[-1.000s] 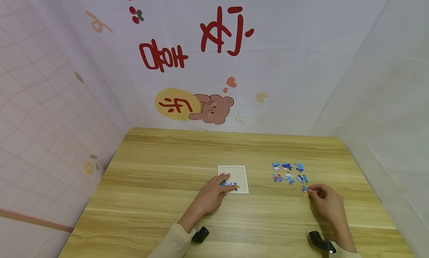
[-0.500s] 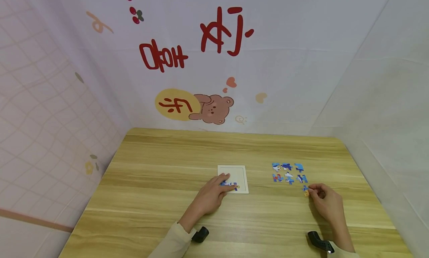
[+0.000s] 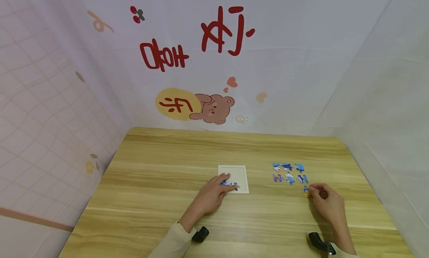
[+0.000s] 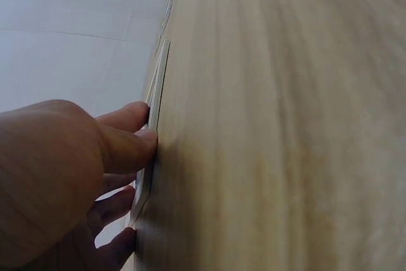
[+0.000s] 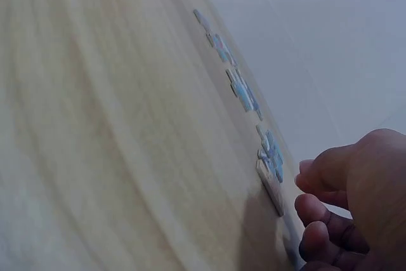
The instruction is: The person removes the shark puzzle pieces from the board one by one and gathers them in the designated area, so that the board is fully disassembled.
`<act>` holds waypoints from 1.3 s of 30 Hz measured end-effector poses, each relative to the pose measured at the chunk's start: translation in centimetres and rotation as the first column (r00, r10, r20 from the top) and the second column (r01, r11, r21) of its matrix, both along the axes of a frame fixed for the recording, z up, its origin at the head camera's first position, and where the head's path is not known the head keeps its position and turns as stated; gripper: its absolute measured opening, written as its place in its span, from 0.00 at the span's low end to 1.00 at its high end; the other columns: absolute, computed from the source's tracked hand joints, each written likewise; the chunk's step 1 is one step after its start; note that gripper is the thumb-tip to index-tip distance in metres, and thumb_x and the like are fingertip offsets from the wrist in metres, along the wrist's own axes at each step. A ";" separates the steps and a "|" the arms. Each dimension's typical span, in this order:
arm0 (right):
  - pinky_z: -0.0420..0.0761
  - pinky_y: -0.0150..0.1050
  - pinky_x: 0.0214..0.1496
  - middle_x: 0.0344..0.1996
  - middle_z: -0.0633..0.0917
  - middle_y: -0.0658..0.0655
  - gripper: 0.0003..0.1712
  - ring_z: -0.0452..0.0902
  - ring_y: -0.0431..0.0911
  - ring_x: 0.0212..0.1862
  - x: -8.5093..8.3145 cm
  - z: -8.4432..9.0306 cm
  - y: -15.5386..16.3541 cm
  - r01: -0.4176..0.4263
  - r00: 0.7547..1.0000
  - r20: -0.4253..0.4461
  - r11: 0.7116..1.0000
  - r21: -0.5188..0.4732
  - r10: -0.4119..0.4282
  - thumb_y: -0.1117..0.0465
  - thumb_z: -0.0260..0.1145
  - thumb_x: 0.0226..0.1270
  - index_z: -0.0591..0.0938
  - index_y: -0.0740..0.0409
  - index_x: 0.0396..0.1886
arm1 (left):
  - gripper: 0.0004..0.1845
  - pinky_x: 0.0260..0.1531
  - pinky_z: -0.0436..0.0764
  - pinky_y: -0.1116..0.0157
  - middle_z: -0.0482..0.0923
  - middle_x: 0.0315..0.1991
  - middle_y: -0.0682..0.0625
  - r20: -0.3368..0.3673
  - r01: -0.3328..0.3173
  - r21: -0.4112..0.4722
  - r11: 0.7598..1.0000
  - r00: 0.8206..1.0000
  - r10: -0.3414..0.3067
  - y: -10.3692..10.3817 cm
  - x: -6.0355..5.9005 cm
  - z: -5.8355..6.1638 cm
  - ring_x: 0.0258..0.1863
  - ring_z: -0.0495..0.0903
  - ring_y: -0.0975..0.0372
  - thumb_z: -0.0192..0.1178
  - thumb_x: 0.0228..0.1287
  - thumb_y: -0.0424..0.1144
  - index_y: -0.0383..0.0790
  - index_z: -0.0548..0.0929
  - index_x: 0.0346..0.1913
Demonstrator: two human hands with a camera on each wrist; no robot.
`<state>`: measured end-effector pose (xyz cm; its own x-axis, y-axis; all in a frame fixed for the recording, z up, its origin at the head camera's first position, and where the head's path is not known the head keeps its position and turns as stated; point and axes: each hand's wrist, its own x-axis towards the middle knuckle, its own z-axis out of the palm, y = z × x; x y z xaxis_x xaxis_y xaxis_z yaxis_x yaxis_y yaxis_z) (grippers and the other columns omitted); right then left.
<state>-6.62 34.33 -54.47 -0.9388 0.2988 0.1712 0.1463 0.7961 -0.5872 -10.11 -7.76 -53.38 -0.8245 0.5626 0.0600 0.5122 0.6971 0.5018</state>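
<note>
My left hand (image 3: 209, 194) lies on a small cream puzzle tray (image 3: 238, 174), fingers spread over joined blue pieces (image 3: 229, 184) on its near part. The hand partly covers those pieces. In the left wrist view, the thumb touches the tray's edge (image 4: 152, 106). Off to the right, fingertips of my right hand (image 3: 328, 201) overlap the right edge of a blue and yellow puzzle piece (image 3: 306, 191). Its fingers are loosely curled. The right wrist view has a narrow gap between these fingers (image 5: 311, 207) and the piece (image 5: 269, 187) on the table.
Several loose jigsaw pieces (image 3: 289, 172) lie in two rows beyond the right hand, right of the tray. All rest on a wood-grain table (image 3: 167, 150). A printed cloth wall (image 3: 285, 64) rises behind its far edge, with more cloth at both sides.
The right hand and the puzzle piece at its fingertips have shifted very slightly to the right. The left hand stays in place on the tray.
</note>
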 end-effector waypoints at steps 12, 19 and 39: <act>0.74 0.20 0.28 0.31 0.86 0.54 0.07 0.74 0.24 0.29 -0.9 1.7 -3.4 -0.057 0.990 -0.132 0.994 -0.091 0.045 0.61 0.70 0.70 0.88 0.59 0.42 | 0.21 0.73 0.71 0.48 0.65 0.78 0.48 -0.021 0.023 -0.005 1.000 1.000 -0.023 -0.7 -0.3 0.2 0.79 0.63 0.52 0.60 0.76 0.40 0.59 0.81 0.67; 0.75 0.20 0.28 0.30 0.85 0.52 0.05 0.76 0.28 0.29 -2.0 1.6 -6.8 -0.215 0.957 -0.216 0.973 -0.082 0.193 0.66 0.71 0.67 0.88 0.59 0.41 | 0.21 0.73 0.72 0.50 0.63 0.79 0.48 0.011 -0.010 -0.002 1.000 1.000 0.010 -1.9 -0.5 0.5 0.82 0.55 0.52 0.64 0.73 0.42 0.57 0.82 0.66; 0.80 0.29 0.30 0.29 0.83 0.47 0.08 0.76 0.35 0.31 -3.4 1.5 -15.2 -0.459 0.884 -0.147 0.883 -0.095 0.444 0.68 0.73 0.65 0.86 0.56 0.42 | 0.20 0.73 0.70 0.47 0.65 0.78 0.46 0.003 -0.009 0.023 1.000 1.000 0.009 -1.9 -0.7 0.0 0.79 0.61 0.49 0.63 0.73 0.41 0.54 0.83 0.66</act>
<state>-9.99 19.12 -52.97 -0.9521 -0.1265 0.2783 -0.2876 0.6790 -0.6755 -10.79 -9.65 -53.38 -0.8296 0.5538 0.0705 0.5046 0.6898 0.5192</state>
